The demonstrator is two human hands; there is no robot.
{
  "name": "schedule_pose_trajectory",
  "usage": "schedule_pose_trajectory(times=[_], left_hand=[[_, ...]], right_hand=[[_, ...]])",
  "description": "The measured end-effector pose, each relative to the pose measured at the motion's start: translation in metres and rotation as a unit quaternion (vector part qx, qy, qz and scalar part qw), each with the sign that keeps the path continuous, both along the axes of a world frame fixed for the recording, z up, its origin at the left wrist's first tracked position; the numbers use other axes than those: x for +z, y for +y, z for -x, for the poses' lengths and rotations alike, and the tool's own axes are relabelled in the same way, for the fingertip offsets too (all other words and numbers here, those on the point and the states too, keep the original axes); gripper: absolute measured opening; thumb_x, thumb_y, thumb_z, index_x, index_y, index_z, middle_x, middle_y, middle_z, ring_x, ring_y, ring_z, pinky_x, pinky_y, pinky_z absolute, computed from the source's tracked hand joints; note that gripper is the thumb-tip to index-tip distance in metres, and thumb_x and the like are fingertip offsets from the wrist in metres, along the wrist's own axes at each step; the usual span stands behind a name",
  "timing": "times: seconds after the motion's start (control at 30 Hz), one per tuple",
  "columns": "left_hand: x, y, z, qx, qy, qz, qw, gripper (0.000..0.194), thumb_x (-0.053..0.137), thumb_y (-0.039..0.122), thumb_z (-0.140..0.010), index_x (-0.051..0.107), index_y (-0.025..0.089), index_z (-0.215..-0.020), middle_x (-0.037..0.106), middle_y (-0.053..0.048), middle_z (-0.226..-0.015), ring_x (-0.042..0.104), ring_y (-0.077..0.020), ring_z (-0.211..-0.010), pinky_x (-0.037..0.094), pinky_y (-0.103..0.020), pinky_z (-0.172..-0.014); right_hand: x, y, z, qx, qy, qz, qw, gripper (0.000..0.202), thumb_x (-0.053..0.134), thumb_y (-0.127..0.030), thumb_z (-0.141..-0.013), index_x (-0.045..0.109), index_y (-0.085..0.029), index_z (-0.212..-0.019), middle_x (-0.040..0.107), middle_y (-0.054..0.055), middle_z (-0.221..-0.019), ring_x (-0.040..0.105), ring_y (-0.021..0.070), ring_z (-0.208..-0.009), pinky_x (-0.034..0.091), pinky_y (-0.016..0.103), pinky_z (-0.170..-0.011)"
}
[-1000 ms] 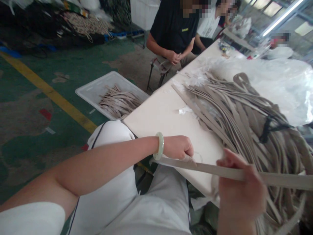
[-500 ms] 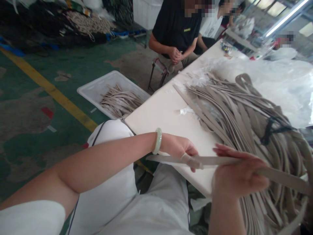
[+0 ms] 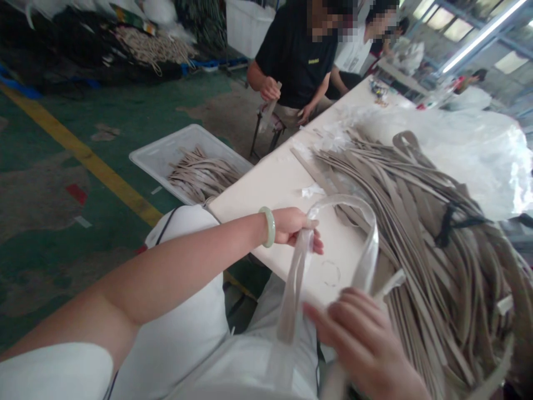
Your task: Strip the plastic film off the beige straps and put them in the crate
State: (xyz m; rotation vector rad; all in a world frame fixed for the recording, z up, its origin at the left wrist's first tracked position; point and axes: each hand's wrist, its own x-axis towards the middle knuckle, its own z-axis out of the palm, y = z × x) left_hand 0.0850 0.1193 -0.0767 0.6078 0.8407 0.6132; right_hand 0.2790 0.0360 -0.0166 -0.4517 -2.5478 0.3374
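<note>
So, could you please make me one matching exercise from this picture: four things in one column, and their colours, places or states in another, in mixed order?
Things:
1. left hand
2. bracelet
3. plastic tub
4. big pile of straps

Descriptions:
A. beside the table, with other straps inside
B. pinching a pale strap that curves over
C. on the table, near the right hand
D. pale green

Pairs: 1-B, 2-D, 3-A, 4-C
</note>
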Motion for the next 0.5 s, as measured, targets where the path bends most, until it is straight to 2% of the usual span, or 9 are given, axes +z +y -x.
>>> schedule_pose_trajectory(times=[0.07, 0.1, 0.17, 0.3, 0.37, 0.4, 0.43, 0.47, 0.5], left_hand=[[0.005, 0.006, 0.002, 0.053, -0.004, 0.033, 0.998, 0.025, 0.047, 0.025, -0.096, 0.056, 0.010, -0.078, 0.067, -0.007, -0.065, 0.069, -0.0174, -0.063, 0.057, -0.032, -0.064], [0.005, 0.007, 0.004, 0.066, 0.001, 0.046, 0.997, 0.025, 0.045, 0.023, -0.096, 0.056, 0.009, -0.080, 0.067, -0.007, -0.066, 0.068, -0.0171, -0.063, 0.057, -0.032, -0.064], [0.005, 0.008, 0.005, 0.070, 0.010, 0.056, 0.996, 0.024, 0.044, 0.023, -0.097, 0.056, 0.009, -0.082, 0.066, -0.007, -0.067, 0.068, -0.0171, -0.062, 0.057, -0.032, -0.064], [0.000, 0.005, 0.002, 0.059, 0.024, 0.049, 0.997, 0.027, 0.049, 0.030, -0.096, 0.056, 0.009, -0.080, 0.066, -0.008, -0.068, 0.067, -0.0177, -0.063, 0.056, -0.032, -0.065], [-0.001, 0.004, -0.001, 0.048, 0.032, 0.047, 0.997, 0.035, 0.046, 0.038, -0.096, 0.056, 0.009, -0.077, 0.066, -0.010, -0.067, 0.067, -0.0192, -0.065, 0.055, -0.033, -0.065], [-0.001, 0.003, -0.001, 0.042, 0.054, 0.037, 0.997, 0.042, 0.044, 0.043, -0.096, 0.057, 0.009, -0.076, 0.065, -0.011, -0.067, 0.067, -0.0206, -0.066, 0.054, -0.034, -0.065], [0.000, 0.001, 0.000, 0.042, 0.098, 0.010, 0.994, 0.047, 0.042, 0.049, -0.095, 0.057, 0.010, -0.075, 0.065, -0.012, -0.067, 0.067, -0.0221, -0.069, 0.054, -0.034, -0.066], [0.001, 0.000, 0.002, 0.056, 0.161, -0.041, 0.985, 0.050, 0.042, 0.054, -0.094, 0.057, 0.010, -0.075, 0.065, -0.013, -0.070, 0.067, -0.0237, -0.074, 0.053, -0.035, -0.069], [0.003, -0.003, 0.004, 0.085, 0.236, -0.117, 0.961, 0.051, 0.045, 0.058, -0.091, 0.058, 0.011, -0.077, 0.066, -0.014, -0.075, 0.066, -0.0254, -0.082, 0.051, -0.036, -0.075]], right_hand=[[-0.009, -0.007, 0.010, 0.110, -0.095, -0.059, 0.988, 0.025, 0.056, -0.020, -0.093, 0.064, -0.019, -0.117, 0.054, -0.003, -0.063, 0.048, 0.0109, -0.055, 0.040, 0.028, -0.054], [-0.013, -0.009, 0.014, 0.142, -0.127, -0.086, 0.978, 0.029, 0.056, -0.018, -0.093, 0.063, -0.019, -0.121, 0.053, -0.003, -0.062, 0.046, 0.0114, -0.054, 0.036, 0.030, -0.053], [-0.020, -0.011, 0.020, 0.140, -0.140, -0.121, 0.973, 0.033, 0.060, -0.018, -0.090, 0.062, -0.020, -0.124, 0.053, -0.003, -0.063, 0.045, 0.0121, -0.055, 0.033, 0.031, -0.053], [-0.025, -0.009, 0.024, 0.072, -0.082, -0.143, 0.984, 0.020, 0.062, -0.013, -0.087, 0.068, -0.015, -0.107, 0.048, -0.003, -0.058, 0.042, 0.0120, -0.052, 0.028, 0.032, -0.051], [-0.023, -0.006, 0.023, 0.043, -0.027, -0.108, 0.993, 0.022, 0.059, -0.012, -0.088, 0.068, -0.013, -0.108, 0.047, -0.003, -0.057, 0.045, 0.0122, -0.053, 0.032, 0.031, -0.051], [-0.020, -0.003, 0.022, 0.007, 0.028, -0.079, 0.996, 0.024, 0.060, -0.012, -0.088, 0.067, -0.014, -0.110, 0.049, -0.003, -0.058, 0.047, 0.0124, -0.054, 0.036, 0.031, -0.052], [-0.017, 0.000, 0.021, -0.047, 0.101, -0.050, 0.992, 0.025, 0.062, -0.013, -0.087, 0.068, -0.016, -0.111, 0.052, -0.002, -0.061, 0.051, 0.0128, -0.056, 0.039, 0.031, -0.055], [-0.013, 0.004, 0.021, -0.111, 0.182, -0.033, 0.976, 0.025, 0.063, -0.013, -0.086, 0.068, -0.019, -0.110, 0.056, -0.001, -0.066, 0.054, 0.0134, -0.060, 0.043, 0.031, -0.058], [-0.009, 0.010, 0.020, -0.176, 0.272, -0.023, 0.946, 0.023, 0.064, -0.013, -0.085, 0.069, -0.023, -0.105, 0.060, -0.001, -0.072, 0.057, 0.0140, -0.063, 0.046, 0.032, -0.062]])
